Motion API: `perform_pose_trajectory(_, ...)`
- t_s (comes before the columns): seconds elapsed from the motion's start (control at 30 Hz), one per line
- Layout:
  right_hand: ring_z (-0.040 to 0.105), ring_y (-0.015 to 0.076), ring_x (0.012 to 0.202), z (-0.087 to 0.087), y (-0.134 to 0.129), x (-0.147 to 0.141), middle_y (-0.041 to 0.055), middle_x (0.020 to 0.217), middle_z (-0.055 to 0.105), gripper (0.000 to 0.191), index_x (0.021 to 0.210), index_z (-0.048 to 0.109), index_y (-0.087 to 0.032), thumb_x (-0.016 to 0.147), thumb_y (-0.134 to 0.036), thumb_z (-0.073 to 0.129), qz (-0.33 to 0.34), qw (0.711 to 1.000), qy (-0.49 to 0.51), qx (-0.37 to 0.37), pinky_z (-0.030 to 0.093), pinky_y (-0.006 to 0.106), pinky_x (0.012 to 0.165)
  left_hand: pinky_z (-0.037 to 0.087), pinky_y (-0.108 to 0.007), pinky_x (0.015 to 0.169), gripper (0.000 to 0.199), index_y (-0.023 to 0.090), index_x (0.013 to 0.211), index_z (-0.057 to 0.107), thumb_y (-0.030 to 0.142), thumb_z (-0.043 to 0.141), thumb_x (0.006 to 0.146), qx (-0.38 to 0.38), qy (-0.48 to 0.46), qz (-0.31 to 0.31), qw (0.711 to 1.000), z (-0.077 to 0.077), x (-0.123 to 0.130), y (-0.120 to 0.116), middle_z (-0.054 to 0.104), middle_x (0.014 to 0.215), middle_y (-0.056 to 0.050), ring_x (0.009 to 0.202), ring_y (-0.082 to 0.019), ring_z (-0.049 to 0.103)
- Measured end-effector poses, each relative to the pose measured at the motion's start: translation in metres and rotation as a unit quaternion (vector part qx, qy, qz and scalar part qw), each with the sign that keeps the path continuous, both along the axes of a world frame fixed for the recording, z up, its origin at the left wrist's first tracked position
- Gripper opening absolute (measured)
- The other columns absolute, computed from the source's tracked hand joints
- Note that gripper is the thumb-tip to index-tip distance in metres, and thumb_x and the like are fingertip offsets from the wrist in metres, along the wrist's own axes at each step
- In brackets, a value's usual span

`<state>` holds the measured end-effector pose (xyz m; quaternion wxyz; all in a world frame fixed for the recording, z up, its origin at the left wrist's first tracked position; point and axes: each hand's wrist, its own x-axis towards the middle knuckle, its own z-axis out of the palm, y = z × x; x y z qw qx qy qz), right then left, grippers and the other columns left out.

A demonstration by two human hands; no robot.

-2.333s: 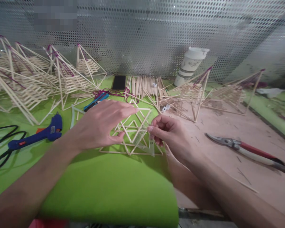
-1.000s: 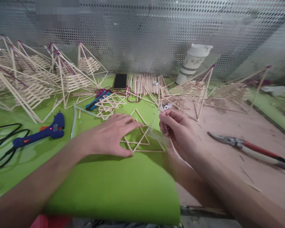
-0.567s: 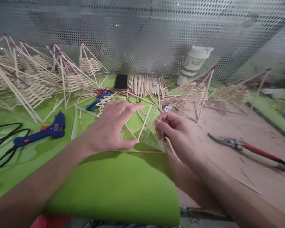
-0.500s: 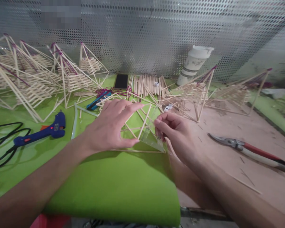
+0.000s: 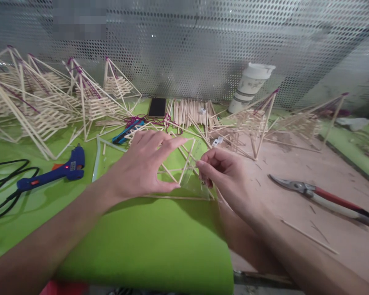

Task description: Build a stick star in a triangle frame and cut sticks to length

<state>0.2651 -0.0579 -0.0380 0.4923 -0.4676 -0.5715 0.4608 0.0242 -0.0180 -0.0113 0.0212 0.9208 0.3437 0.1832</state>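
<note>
My left hand (image 5: pixel 144 164) spans a small frame of thin wooden sticks (image 5: pixel 186 160), thumb at its near corner and index finger at its far end. Against the frame's right side stands a clear plastic ruler (image 5: pixel 190 174). The fingers of my right hand (image 5: pixel 222 168) are pinched on the ruler's right side; their tips are partly hidden. Under both hands, a longer stick (image 5: pixel 175 198) lies across the green mat (image 5: pixel 147 237).
A blue glue gun (image 5: pixel 53 172) with a lit red light lies left. Several stick pyramids (image 5: pixel 92 98) crowd the back left. Pruning shears (image 5: pixel 322 198) lie right, on a brown board (image 5: pixel 264 246). Behind are a phone (image 5: pixel 157 107), a stick pile (image 5: pixel 190 112) and a white cup (image 5: pixel 250 86).
My right hand has shifted slightly left with the ruler, closer to the stick frame. My left hand keeps nearly the same grip.
</note>
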Motion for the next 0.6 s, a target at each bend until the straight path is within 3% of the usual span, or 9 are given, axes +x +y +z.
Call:
perform_pose_trajectory(0.3,0.050,0.0075,0.043,-0.0041,0.0019,0.0007,-0.0046,0.058,0.063,0.027,0.083,0.062,-0.020,0.097,-0.039,0.077,-0.001,1.000,-0.008,-0.024,0.038,0.018,0.040,0.038,-0.057,0.109,0.095,0.019,0.160,0.040,0.068,0.075,0.086,0.045,0.019,-0.019,0.999,-0.0024,-0.0003,0.0011,0.060,0.135,-0.015,0.121,-0.037,0.055)
perform_pose_trajectory(0.6,0.051,0.0072,0.043,-0.0027,0.0024,0.0007,-0.0051,0.056,0.062,0.030,0.081,0.058,-0.021,0.098,-0.039,0.075,0.011,0.999,-0.021,-0.027,0.039,0.018,0.040,0.037,-0.057,0.111,0.091,0.021,0.159,0.040,0.063,0.076,0.086,0.042,0.028,-0.006,0.999,-0.0012,0.0018,-0.0013,0.060,0.137,-0.014,0.123,-0.036,0.055)
